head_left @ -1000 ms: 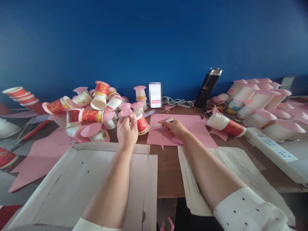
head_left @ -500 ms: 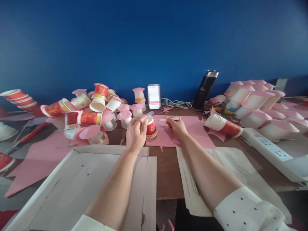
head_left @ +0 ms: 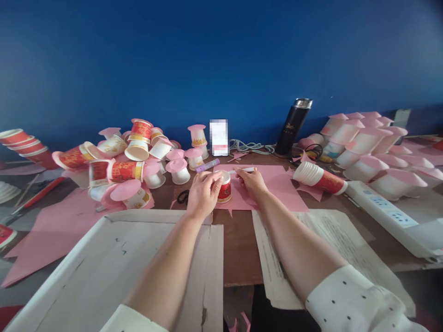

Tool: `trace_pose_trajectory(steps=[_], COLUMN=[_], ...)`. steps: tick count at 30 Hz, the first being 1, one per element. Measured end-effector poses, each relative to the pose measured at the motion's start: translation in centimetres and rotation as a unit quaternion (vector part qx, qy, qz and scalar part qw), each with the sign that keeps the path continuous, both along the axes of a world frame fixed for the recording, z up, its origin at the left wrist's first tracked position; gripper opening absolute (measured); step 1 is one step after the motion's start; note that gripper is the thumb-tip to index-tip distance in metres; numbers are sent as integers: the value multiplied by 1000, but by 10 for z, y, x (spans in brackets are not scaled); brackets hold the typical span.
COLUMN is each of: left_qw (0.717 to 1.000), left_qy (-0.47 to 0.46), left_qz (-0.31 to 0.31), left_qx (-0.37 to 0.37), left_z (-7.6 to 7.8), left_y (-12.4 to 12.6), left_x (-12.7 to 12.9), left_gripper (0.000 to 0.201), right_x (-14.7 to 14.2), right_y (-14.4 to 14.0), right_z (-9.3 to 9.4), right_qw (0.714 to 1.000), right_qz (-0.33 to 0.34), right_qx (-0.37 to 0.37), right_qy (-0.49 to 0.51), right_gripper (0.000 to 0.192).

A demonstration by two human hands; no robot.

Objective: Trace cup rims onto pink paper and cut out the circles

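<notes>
Red paper cup (head_left: 225, 186) upside down on pink sheet (head_left: 277, 193), my left hand (head_left: 202, 193) gripping it, right hand (head_left: 252, 182) pinching a pen (head_left: 242, 170)

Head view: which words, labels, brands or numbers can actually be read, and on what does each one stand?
No text here can be read with certainty.
Black steel-capped flask: gold brand mark, too small to read.
Red and gold paper cup under the left hand: gold print, blurred.
White printed paper sheets: lines of print, too small.
White card against the blue wall: pixelated, unreadable.
White pen in the right hand: no readable marking.
</notes>
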State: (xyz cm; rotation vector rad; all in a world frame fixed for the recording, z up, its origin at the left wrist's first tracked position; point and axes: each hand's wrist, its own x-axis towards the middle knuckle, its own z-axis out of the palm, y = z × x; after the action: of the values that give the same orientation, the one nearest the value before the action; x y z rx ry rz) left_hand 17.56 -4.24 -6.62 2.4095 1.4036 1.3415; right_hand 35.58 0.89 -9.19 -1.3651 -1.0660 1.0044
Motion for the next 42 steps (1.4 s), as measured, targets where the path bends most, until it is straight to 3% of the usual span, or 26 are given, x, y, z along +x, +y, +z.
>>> trace_pose_trajectory(steps=[16, 30, 37, 42], left_qw=[1000, 1000, 999, 996], left_qy=[7, 17, 10, 5], left_qz=[-4, -8, -14, -35], left_qx=[7, -3, -46, -85], left_z=[2, 6, 15, 18], left_y=[-4, -9, -8, -2], left_x=[-2, -5, -9, -12], left_gripper=[32, 35, 37, 32], right_x=[2, 0, -2, -2], right_y=[4, -2, -5, -9], right_z=[-7, 1, 5, 8], right_qw=[1000, 1000, 1000, 996], right_qz=[5, 15, 27, 73], right_qx=[6, -5, -10, -10], right_qy=[6, 7, 9, 56], right_gripper=[35, 34, 35, 30])
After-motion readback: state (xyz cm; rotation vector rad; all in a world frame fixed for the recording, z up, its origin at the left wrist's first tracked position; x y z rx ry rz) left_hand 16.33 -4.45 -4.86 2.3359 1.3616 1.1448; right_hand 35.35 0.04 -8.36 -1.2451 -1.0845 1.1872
